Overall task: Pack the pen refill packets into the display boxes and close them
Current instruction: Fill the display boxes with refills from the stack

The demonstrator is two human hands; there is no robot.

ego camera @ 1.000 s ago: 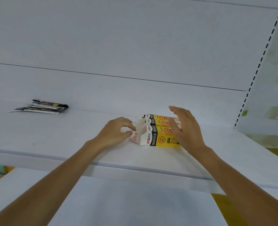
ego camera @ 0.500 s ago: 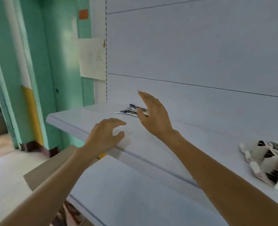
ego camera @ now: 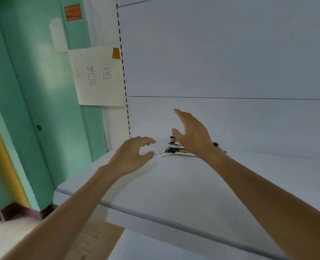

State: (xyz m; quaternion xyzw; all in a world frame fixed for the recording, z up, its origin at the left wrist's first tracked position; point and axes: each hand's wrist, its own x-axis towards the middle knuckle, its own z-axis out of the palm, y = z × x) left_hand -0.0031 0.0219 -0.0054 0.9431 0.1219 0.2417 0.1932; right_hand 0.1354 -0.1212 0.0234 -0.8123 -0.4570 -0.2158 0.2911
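Just ahead, refill pkts (ego camera: pixel 174 149) behind R hand (ego camera: pixel 193 135), beside L hand (ego camera: pixel 132 155).

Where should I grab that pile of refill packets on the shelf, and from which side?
Probably the fanned left end of the refill packets, from the front-left. The pile lies flat on the shelf near the back panel, so thumb under the jutting bottom packet, fingers on top, pinching the whole stack. The left hand is nearest that end.
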